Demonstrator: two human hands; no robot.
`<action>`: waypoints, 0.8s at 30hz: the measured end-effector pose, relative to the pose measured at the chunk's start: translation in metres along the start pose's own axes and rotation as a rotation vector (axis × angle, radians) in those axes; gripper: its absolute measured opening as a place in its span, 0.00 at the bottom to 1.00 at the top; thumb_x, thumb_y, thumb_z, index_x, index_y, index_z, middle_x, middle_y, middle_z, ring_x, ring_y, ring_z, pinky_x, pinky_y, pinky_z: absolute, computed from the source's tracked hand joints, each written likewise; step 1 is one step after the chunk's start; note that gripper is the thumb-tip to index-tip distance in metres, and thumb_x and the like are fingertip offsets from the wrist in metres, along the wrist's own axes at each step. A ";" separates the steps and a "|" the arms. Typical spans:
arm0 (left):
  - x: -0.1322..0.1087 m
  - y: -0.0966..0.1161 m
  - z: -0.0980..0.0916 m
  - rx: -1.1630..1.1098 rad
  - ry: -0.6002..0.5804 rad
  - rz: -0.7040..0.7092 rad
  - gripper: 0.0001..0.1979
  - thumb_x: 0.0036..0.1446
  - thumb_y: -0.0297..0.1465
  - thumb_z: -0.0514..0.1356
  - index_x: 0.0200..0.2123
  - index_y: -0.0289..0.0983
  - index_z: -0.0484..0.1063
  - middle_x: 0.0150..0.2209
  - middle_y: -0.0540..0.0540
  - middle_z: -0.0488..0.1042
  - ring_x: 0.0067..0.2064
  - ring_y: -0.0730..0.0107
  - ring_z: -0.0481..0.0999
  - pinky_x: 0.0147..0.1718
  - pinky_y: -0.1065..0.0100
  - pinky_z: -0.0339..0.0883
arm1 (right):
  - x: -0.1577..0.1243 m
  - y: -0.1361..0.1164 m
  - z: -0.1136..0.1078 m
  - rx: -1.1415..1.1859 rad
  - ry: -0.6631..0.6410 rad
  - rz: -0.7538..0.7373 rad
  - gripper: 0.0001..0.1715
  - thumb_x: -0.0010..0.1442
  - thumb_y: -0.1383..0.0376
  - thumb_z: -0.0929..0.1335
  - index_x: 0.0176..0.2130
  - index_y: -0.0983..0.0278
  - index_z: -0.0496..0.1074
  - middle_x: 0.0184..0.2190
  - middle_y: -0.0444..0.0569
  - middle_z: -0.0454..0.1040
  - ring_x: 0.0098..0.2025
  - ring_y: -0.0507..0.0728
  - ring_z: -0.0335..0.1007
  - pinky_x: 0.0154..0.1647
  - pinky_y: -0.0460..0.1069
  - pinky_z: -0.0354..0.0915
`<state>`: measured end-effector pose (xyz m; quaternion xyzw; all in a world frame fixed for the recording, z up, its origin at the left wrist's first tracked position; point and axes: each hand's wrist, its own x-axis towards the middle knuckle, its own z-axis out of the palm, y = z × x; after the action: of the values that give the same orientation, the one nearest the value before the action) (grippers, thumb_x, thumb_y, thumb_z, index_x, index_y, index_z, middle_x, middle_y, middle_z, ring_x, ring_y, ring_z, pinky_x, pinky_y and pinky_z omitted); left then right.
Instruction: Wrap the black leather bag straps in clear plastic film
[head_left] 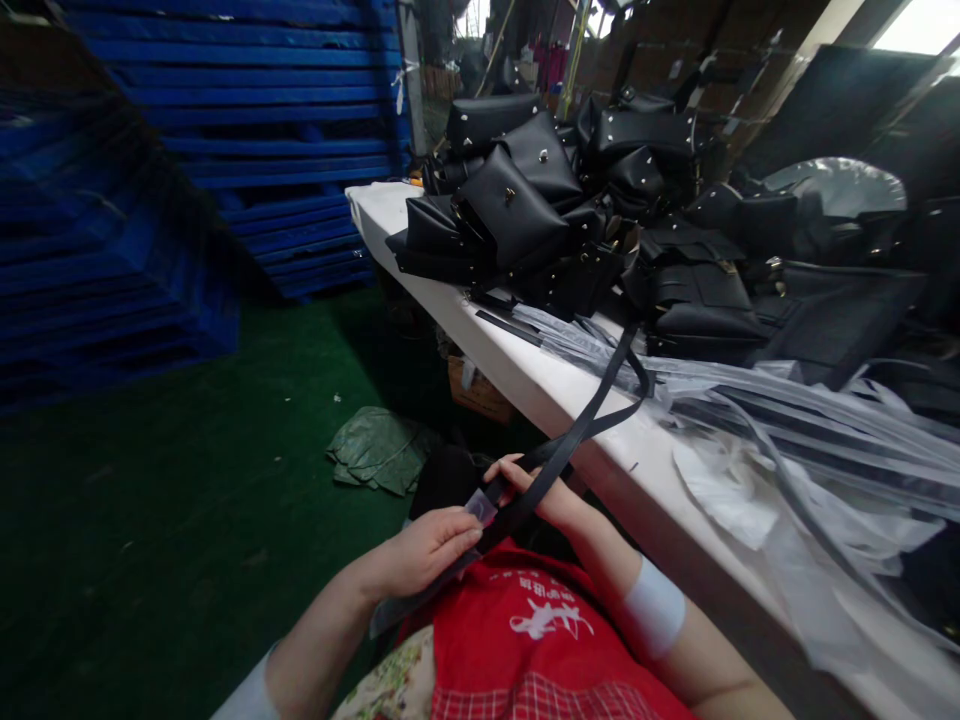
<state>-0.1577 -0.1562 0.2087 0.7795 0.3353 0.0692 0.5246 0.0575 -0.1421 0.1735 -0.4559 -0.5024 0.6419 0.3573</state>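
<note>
My left hand (pixel 424 552) pinches the end of a clear plastic sleeve (pixel 480 507) that wraps a black strap (pixel 592 415). My right hand (pixel 529 485) is closed round the same strap a little further along, just above my red apron. The strap loops up over the edge of the white table (pixel 517 370) and curves back among other wrapped straps. Both hands are in my lap, close together and left of the table edge.
A heap of black handbags (pixel 525 200) covers the far half of the table. Plastic-wrapped straps (pixel 787 410) and loose wrappers lie at the near right. Stacked blue pallets (pixel 225 130) stand at the left. On the green floor lie a crumpled bag (pixel 379 450) and a cardboard box (pixel 480 392).
</note>
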 end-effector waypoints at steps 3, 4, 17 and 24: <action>0.004 -0.003 0.009 -0.001 -0.003 -0.020 0.21 0.68 0.40 0.45 0.32 0.37 0.71 0.32 0.48 0.72 0.35 0.68 0.70 0.38 0.69 0.63 | -0.004 0.012 0.014 -0.016 -0.031 -0.079 0.29 0.61 0.44 0.63 0.45 0.62 0.78 0.41 0.50 0.77 0.42 0.57 0.73 0.44 0.50 0.69; 0.006 -0.005 0.012 0.000 0.003 -0.023 0.21 0.67 0.40 0.45 0.31 0.37 0.71 0.32 0.48 0.72 0.35 0.68 0.70 0.38 0.69 0.63 | -0.005 0.015 0.016 -0.018 -0.065 -0.092 0.29 0.62 0.44 0.63 0.47 0.61 0.78 0.44 0.51 0.77 0.46 0.58 0.72 0.48 0.51 0.68; 0.026 -0.005 0.015 -0.119 0.121 -0.012 0.20 0.67 0.40 0.45 0.28 0.37 0.66 0.30 0.49 0.68 0.34 0.68 0.67 0.37 0.68 0.62 | 0.005 0.023 0.006 0.416 0.047 0.058 0.35 0.59 0.41 0.64 0.46 0.66 0.78 0.45 0.57 0.79 0.49 0.63 0.74 0.56 0.60 0.63; 0.031 -0.007 0.021 -0.091 0.157 -0.023 0.20 0.66 0.39 0.45 0.25 0.37 0.65 0.28 0.50 0.66 0.32 0.69 0.66 0.34 0.68 0.60 | 0.012 0.014 -0.015 0.520 0.245 0.065 0.32 0.52 0.43 0.71 0.42 0.67 0.79 0.37 0.56 0.80 0.41 0.60 0.76 0.50 0.56 0.67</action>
<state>-0.1270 -0.1520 0.1862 0.7432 0.3808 0.1393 0.5322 0.0680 -0.1293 0.1555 -0.4389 -0.2590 0.7007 0.4994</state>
